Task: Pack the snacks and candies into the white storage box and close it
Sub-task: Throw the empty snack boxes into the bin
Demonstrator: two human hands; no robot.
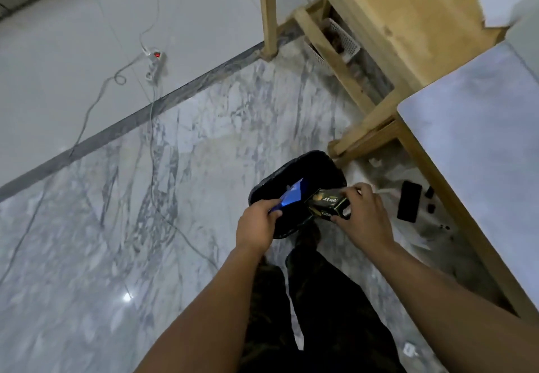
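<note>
My left hand (258,225) pinches a blue packet (287,199) by its near end, and my right hand (363,215) grips a black box with gold print (328,203), fingers curled over its top. The two snacks nearly touch between my hands, both held over a black-lined bin (294,168) on the marble floor (175,168) just beyond my knuckles. A black phone (409,205) lies on the floor to the right of my right hand, under the table edge (437,174).

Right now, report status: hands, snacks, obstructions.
Left hand grips blue packet; right hand grips dark box. Both over black bin. White storage box not in view.
</note>
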